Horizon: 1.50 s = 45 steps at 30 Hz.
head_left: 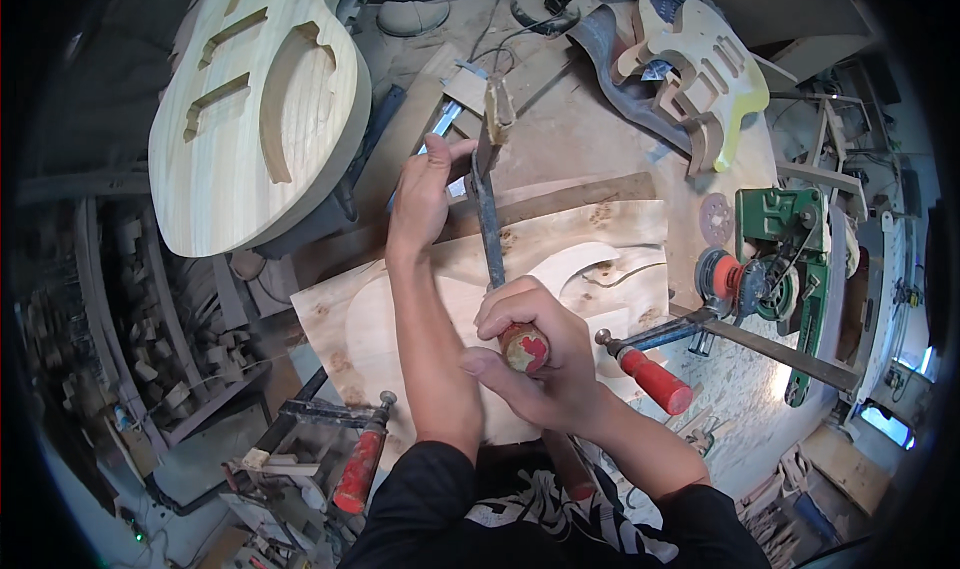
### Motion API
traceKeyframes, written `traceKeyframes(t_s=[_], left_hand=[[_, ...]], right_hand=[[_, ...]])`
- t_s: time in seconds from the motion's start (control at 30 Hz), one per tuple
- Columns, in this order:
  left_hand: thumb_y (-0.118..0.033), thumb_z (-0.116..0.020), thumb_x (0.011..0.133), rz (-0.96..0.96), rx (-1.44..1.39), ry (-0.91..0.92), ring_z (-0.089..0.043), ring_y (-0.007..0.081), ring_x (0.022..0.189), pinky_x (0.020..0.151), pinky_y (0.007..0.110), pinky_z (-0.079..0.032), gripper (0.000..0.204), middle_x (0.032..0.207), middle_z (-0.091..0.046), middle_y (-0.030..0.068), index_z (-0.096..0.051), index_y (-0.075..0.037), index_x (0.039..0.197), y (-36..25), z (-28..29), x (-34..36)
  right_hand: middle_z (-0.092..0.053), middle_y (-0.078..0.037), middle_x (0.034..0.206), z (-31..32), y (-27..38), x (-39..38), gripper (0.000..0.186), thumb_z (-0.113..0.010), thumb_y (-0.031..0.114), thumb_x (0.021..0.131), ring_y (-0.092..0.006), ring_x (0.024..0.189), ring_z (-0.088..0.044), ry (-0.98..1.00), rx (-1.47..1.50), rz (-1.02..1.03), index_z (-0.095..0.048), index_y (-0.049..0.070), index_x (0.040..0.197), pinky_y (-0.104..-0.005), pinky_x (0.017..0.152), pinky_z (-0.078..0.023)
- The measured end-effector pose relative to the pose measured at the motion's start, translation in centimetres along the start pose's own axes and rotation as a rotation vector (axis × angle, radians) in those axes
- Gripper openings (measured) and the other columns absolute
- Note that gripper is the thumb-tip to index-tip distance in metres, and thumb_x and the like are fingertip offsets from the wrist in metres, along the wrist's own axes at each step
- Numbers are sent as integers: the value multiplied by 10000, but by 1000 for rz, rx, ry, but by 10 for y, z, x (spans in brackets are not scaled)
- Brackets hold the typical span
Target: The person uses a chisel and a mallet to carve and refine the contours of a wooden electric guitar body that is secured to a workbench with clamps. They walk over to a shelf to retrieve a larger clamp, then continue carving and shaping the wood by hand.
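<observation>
My right hand (545, 359) is wrapped round the red, worn handle (525, 347) of a bar clamp, whose dark steel bar (489, 231) points away from me. At the clamp's far end, the fingers of my left hand (420, 194) reach behind the jaw (496, 114), with the thumb raised; their tips are hidden. Under both arms lies a pale, knotty wood board (330, 319). A light curved, guitar-shaped piece (560, 266) rests on it. Red-handled clamps stand at the board's near left (360, 469) and right (655, 377).
A large routed guitar body (250, 119) stands at the far left. Several smaller guitar-shaped pieces (705, 84) lie at the far right. A green machine (770, 224) with an orange sander (718, 274) beside it is to the right. Wood offcuts (150, 359) fill shelves on the left.
</observation>
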<state>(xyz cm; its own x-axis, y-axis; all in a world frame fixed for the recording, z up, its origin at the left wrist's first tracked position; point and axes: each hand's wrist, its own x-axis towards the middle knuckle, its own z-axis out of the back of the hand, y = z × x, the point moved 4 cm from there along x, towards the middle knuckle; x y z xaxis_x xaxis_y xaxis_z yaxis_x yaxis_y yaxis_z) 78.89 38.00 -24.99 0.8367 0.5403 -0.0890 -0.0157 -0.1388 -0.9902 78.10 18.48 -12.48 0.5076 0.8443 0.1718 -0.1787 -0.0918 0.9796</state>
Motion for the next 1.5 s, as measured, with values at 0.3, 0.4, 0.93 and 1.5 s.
traceKeyframes(t_s=[0.3,0.4,0.93,1.5], left_hand=[[-560,-274,1077,1,-8,18,-688,210,916,883,326,-510,805,953,-732,153,-700,122,1100,0,3,4],[-571,-294,1069,26,-37,4,-687,213,919,874,330,-508,790,949,-736,144,-719,94,1086,10,7,6],[-580,-346,1044,-10,226,-122,-655,287,919,862,386,-500,698,925,-723,177,-767,-22,1060,-5,4,1],[-537,-376,1044,-46,261,-195,-665,412,971,894,432,-499,670,960,-714,263,-764,5,985,-8,5,0]], right_hand=[[-618,-86,769,7,4,38,210,-811,43,736,-227,688,-603,157,45,107,-603,42,769,-305,624,-462],[-606,-75,691,2,-10,49,229,-813,50,677,-238,616,-584,347,157,126,-590,37,729,-313,597,-456],[-622,-156,1020,-3,-7,41,263,-822,129,695,-166,831,-554,274,280,-1,-595,6,744,-279,735,-432],[-613,-80,784,-2,-11,35,299,-832,202,783,-146,748,-573,-30,194,7,-621,-7,808,-248,707,-431]])
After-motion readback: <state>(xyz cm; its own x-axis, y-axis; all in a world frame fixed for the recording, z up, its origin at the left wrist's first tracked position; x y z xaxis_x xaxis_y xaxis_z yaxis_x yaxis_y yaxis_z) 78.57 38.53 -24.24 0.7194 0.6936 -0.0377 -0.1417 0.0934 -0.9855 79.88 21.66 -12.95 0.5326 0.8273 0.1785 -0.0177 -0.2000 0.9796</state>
